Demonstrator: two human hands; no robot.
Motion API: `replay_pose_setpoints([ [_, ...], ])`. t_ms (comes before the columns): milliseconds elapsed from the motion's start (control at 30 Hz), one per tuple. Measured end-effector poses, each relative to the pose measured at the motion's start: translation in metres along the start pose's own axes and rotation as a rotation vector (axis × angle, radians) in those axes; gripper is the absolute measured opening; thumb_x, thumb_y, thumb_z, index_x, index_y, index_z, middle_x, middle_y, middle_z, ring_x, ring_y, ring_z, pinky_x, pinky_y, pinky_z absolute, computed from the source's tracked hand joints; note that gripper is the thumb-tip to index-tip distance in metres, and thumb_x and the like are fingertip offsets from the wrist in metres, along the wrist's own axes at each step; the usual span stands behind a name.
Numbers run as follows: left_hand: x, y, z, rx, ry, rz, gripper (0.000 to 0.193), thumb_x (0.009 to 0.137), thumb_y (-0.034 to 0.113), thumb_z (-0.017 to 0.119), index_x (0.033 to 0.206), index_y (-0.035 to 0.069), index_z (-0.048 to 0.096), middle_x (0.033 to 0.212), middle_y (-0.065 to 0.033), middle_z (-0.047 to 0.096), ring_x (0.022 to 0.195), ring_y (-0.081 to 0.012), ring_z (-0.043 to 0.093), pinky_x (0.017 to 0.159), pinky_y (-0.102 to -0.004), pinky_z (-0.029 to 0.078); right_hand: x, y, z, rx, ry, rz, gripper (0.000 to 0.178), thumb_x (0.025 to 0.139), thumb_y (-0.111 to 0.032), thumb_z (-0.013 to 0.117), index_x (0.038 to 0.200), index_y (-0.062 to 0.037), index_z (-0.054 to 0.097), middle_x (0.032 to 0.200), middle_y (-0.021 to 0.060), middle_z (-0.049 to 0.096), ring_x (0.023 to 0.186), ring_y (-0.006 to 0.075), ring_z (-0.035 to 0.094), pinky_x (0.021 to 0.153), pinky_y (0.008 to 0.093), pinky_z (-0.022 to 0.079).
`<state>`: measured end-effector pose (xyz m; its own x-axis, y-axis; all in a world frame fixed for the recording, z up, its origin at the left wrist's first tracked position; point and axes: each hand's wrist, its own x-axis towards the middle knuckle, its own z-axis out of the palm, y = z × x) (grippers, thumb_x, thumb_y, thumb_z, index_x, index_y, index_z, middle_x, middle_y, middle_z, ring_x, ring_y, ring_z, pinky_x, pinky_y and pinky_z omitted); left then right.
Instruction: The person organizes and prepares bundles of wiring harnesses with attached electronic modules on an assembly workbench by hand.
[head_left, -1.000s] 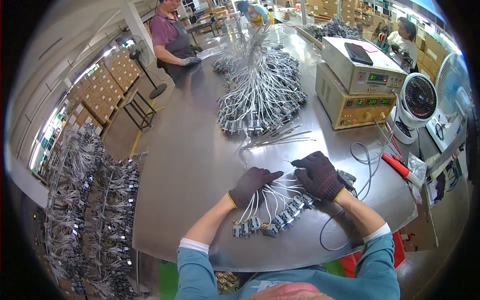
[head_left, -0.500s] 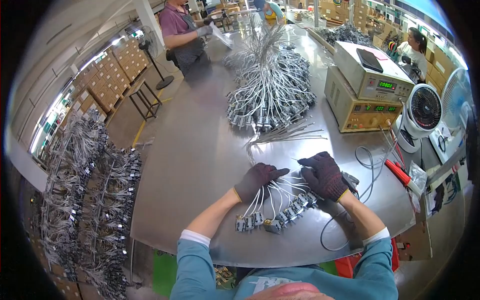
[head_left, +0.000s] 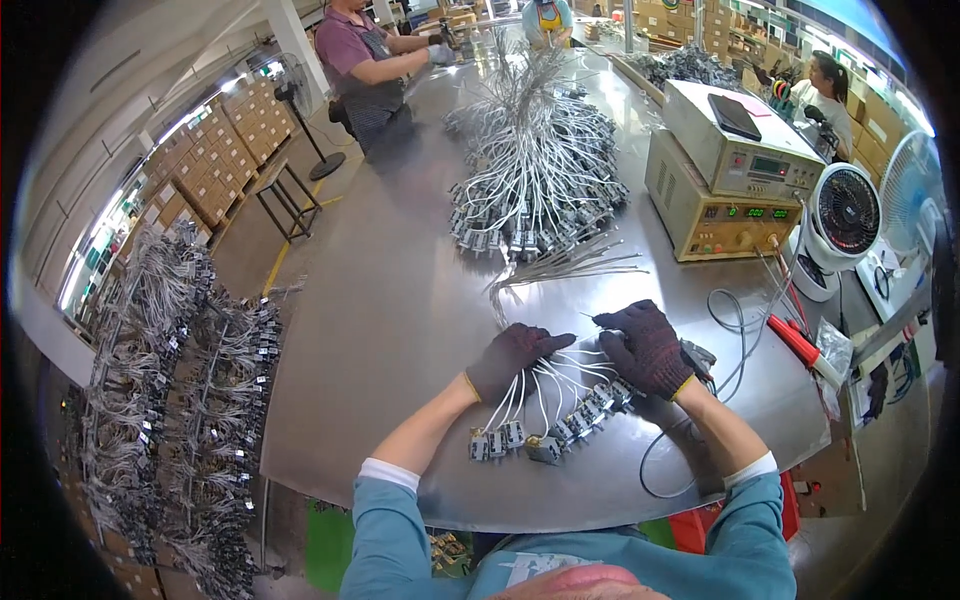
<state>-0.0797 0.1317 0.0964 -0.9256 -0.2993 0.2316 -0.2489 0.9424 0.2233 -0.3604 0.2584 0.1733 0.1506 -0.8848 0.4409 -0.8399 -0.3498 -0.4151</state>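
My left hand (head_left: 517, 360), in a dark knitted glove with a yellow cuff, is closed around the upper parts of several white wires (head_left: 545, 385). These wires run down to a row of small grey-and-black box-shaped electrical parts (head_left: 580, 420) lying on the metal table. Opposite it, my right hand (head_left: 650, 350), gloved the same way, is closed close to the wire ends. A thin pin-like tip juts out by its fingers; what it grips is mostly hidden. A dark grey object (head_left: 698, 358) lies beside the right hand, partly covered.
Ahead lies a big heap of wired parts (head_left: 535, 190) with loose wires before it. Stacked test instruments (head_left: 735, 170), a fan (head_left: 845, 215), cables and a red-handled tool (head_left: 800, 345) stand or lie right. Racks of wired parts (head_left: 180, 400) stand left. Co-workers are farther off.
My hands stay almost in place, the right a little to the left. The upper instrument's green digits have gone dark and a red light shows. The purple-shirted co-worker's arms have moved.
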Motion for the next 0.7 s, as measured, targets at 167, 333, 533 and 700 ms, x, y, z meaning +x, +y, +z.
replay_pose_setpoints([
  [167,0.009,0.011,-0.013,-0.014,-0.076,-0.061,0.096,0.072,0.020,0.075,0.164,0.017,0.047,0.110,-0.0144,0.067,0.103,-0.0374,0.063,0.094,-0.0486,0.050,-0.003,0.001,-0.001,0.013,0.024,0.011,0.031,0.092,-0.024,0.071,0.119,-0.0100,0.079,0.097,0.0139,0.074,0.103,0.0360,0.064,0.097,0.0486,0.051],
  [333,0.008,0.013,-0.016,-0.140,0.075,-0.010,0.080,0.077,0.026,0.071,0.155,0.015,0.059,0.097,-0.0137,0.067,0.092,-0.0363,0.064,0.086,-0.0489,0.049,-0.002,0.005,0.004,0.036,0.017,0.042,0.033,0.090,-0.027,0.072,0.116,-0.0101,0.080,0.098,0.0130,0.076,0.106,0.0374,0.066,0.098,0.0504,0.053],
  [533,0.015,0.018,-0.021,-0.096,0.237,0.081,0.062,0.089,0.025,0.066,0.150,0.016,0.064,0.084,-0.0068,0.066,0.079,-0.0304,0.066,0.075,-0.0445,0.051,-0.002,0.012,0.008,0.067,0.042,0.006,0.032,0.091,-0.025,0.074,0.119,-0.0101,0.078,0.100,0.0144,0.073,0.104,0.0374,0.063,0.097,0.0501,0.051],
  [700,0.018,0.020,-0.021,-0.023,0.241,0.082,0.061,0.089,0.019,0.066,0.150,0.016,0.064,0.085,-0.0092,0.066,0.077,-0.0314,0.066,0.073,-0.0463,0.053,-0.004,0.015,0.006,0.040,0.014,0.038,0.033,0.093,-0.030,0.073,0.120,-0.0118,0.079,0.101,0.0128,0.074,0.107,0.0364,0.064,0.098,0.0489,0.051],
])
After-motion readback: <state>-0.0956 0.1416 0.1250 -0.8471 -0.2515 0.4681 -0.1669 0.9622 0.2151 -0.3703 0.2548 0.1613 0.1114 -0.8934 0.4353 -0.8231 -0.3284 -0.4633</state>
